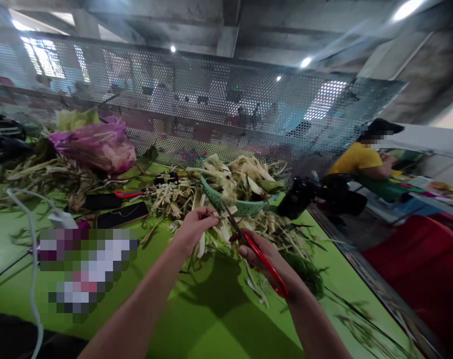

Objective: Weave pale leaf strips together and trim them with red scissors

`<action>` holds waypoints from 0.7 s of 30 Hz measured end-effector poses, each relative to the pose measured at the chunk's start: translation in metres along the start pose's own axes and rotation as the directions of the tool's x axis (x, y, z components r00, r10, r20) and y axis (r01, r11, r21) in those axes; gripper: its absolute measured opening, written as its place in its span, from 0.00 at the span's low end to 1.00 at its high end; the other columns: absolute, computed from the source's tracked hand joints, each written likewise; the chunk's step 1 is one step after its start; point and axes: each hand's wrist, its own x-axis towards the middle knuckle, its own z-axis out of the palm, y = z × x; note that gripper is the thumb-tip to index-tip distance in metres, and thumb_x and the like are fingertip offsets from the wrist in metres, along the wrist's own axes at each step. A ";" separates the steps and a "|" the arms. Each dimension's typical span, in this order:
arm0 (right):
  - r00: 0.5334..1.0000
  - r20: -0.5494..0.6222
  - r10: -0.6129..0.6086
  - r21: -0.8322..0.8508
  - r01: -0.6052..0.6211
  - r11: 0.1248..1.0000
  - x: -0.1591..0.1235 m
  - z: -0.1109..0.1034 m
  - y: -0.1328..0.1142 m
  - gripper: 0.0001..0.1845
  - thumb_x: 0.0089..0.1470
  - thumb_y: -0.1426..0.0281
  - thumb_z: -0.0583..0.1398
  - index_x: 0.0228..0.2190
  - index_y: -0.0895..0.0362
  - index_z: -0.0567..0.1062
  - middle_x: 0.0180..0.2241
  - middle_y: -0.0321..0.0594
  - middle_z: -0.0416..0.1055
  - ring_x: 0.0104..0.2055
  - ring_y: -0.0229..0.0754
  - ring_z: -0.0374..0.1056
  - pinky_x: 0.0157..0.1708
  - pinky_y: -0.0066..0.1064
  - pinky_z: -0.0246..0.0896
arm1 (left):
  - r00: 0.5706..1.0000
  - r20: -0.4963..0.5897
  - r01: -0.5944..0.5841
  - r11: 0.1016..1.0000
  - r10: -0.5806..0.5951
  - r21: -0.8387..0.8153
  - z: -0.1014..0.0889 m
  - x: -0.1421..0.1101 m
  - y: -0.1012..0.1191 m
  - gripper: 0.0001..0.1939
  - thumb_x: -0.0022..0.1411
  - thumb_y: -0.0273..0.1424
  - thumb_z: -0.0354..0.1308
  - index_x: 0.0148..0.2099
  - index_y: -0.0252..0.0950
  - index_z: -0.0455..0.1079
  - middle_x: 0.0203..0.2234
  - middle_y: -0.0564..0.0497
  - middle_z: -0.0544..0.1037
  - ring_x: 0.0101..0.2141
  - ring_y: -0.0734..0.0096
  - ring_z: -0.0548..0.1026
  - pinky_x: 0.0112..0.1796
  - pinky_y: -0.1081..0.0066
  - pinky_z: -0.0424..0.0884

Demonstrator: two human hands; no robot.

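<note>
My right hand grips a pair of red-handled scissors, with the blades pointing up and left toward my other hand. Pinched closed, the fingers of my left hand hold the end of a pale plant strip, close to the scissor tips. Just behind both hands sits a green plastic basket, heaped with whitish and yellowish plant pieces. Loose pale strips and trimmings lie on the green table below and around my hands.
Left of the basket are two dark phones, red-handled scissors and a purple plastic bag. A white cable crosses the left side. A black camera stands right. Behind runs a perforated metal screen; a person in yellow sits beyond.
</note>
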 end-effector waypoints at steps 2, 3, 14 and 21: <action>1.000 -0.003 0.002 0.006 -0.002 1.000 0.001 0.000 0.000 0.28 0.48 0.49 0.60 0.43 0.57 0.71 0.24 0.35 0.63 0.24 0.37 0.58 0.24 0.27 0.55 | 1.000 -0.006 0.007 1.000 -0.007 -0.001 0.000 0.000 0.000 0.11 0.45 0.32 0.65 0.32 0.34 0.70 0.22 0.54 0.73 0.23 0.78 0.70 0.28 0.76 0.65; 1.000 -0.010 0.002 0.015 -0.002 1.000 0.001 0.000 0.001 0.28 0.48 0.49 0.60 0.43 0.56 0.71 0.24 0.34 0.63 0.24 0.36 0.57 0.24 0.27 0.54 | 1.000 -0.009 0.010 1.000 -0.010 -0.001 0.000 0.000 0.000 0.11 0.45 0.32 0.65 0.32 0.34 0.70 0.22 0.54 0.73 0.23 0.78 0.70 0.28 0.76 0.65; 0.999 -0.033 -0.033 0.051 0.035 0.998 0.001 0.001 0.000 0.22 0.47 0.53 0.62 0.38 0.56 0.74 0.18 0.30 0.58 0.20 0.33 0.53 0.21 0.25 0.49 | 1.000 -0.018 0.004 1.000 -0.004 0.000 0.000 -0.001 -0.001 0.11 0.46 0.31 0.65 0.32 0.34 0.70 0.22 0.55 0.72 0.23 0.79 0.69 0.28 0.76 0.65; 0.998 -0.057 -0.025 0.069 0.029 0.997 0.005 0.002 0.006 0.19 0.44 0.54 0.64 0.31 0.57 0.75 0.17 0.30 0.58 0.17 0.31 0.49 0.17 0.24 0.43 | 1.000 -0.008 0.022 1.000 -0.022 -0.014 0.000 -0.002 0.001 0.10 0.47 0.31 0.65 0.31 0.34 0.69 0.22 0.55 0.71 0.22 0.79 0.69 0.27 0.76 0.64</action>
